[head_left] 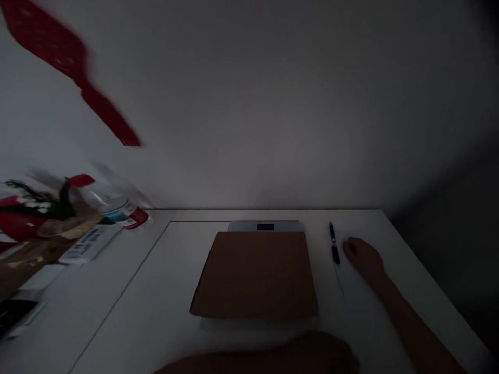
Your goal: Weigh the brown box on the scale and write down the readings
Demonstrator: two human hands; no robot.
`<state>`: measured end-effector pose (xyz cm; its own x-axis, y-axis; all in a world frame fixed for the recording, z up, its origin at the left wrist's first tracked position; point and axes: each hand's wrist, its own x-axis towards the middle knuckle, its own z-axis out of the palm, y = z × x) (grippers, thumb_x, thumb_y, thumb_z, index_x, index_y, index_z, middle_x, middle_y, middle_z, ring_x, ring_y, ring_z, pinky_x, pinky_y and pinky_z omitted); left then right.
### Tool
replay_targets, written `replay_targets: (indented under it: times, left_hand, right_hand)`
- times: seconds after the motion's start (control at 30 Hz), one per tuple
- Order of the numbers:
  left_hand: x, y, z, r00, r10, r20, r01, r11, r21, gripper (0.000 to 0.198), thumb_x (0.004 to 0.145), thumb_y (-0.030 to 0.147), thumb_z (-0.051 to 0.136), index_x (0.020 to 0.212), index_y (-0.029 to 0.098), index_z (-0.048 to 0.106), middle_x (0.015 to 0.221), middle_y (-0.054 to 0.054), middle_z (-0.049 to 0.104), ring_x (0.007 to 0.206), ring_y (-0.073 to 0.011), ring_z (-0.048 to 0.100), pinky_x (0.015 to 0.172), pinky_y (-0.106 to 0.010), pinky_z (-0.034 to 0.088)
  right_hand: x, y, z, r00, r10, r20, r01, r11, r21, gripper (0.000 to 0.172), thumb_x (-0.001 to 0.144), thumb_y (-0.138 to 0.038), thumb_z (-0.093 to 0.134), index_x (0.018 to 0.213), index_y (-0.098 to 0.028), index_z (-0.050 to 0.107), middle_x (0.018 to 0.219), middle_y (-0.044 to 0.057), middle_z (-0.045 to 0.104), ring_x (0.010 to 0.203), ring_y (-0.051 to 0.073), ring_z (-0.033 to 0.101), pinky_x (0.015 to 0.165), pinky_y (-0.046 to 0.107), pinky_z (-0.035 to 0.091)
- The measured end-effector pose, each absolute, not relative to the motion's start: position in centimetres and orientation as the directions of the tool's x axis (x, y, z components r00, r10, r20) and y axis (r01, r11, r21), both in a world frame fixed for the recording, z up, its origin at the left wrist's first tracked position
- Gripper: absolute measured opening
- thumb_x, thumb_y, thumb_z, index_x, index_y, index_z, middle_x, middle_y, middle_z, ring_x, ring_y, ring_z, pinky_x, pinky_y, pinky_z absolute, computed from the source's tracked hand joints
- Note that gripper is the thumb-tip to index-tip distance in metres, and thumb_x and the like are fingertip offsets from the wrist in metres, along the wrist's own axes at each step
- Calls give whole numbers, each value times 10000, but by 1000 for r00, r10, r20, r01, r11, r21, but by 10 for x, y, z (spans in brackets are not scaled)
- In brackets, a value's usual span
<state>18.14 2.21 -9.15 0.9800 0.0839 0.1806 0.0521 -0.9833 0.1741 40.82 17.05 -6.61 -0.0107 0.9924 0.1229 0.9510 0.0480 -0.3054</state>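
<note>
A flat brown cardboard box point(257, 275) lies on a grey scale point(244, 226) and covers most of it; the scale's small dark display shows past the box's far edge. To the right of the box, a black pen point(333, 244) lies on the white tabletop. My right hand point(364, 257) rests just right of the pen, apart from it, with its fingers curled in and nothing visible in them. My left forearm crosses the bottom edge in front of the box. There my left hand point(323, 350) is dark and blurred, so its fingers cannot be made out.
On the left stand a clear bottle point(122, 210) with a red cap, a small white box point(89, 244), and red and white flowers point(35, 205). A red spatula-shaped item point(66, 57) shows against the wall point(273, 104). The white table point(156, 291) meets that wall.
</note>
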Motion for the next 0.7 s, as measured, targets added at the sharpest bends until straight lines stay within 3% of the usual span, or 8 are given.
replay_targets:
  times: [0.17, 0.33, 0.53, 0.7]
  left_hand:
    - [176, 10, -91, 948, 109, 299, 103, -994, 38, 405, 1007, 362, 337, 1227, 139, 593, 1330, -47, 561, 1245, -178, 477, 1132, -302, 305]
    - [170, 4, -76, 938, 117, 325, 129, -992, -13, 373, 1010, 312, 337, 1212, 130, 592, 1293, -48, 573, 1192, -186, 493, 1108, -318, 319]
    - [169, 2, -67, 932, 169, 321, 175, -985, 11, 371, 1016, 325, 331, 1206, 125, 579, 1282, -28, 573, 1177, -187, 486, 1083, -301, 336]
    - [172, -8, -80, 885, 251, 393, 245, -967, 68, 246, 982, 239, 433, 1113, 126, 609, 1194, -15, 639, 1112, -160, 532, 1087, -285, 339]
  right_hand:
    - [406, 169, -66, -3, 987, 162, 952, 52, -302, 331, 900, -415, 356, 651, -212, 432, 677, 31, 557, 629, 154, 476, 583, 281, 278]
    - [406, 171, -67, -20, 983, 181, 950, 75, -303, 320, 893, -401, 366, 642, -210, 419, 652, 23, 533, 599, 141, 436, 571, 284, 253]
    - [406, 172, -68, -33, 978, 206, 933, 104, -344, 309, 868, -395, 396, 622, -210, 418, 630, 22, 510, 588, 141, 406, 574, 291, 240]
    - [405, 170, -58, 16, 967, 253, 877, 109, -469, 334, 845, -428, 440, 591, -211, 459, 620, 42, 542, 593, 155, 442, 591, 297, 297]
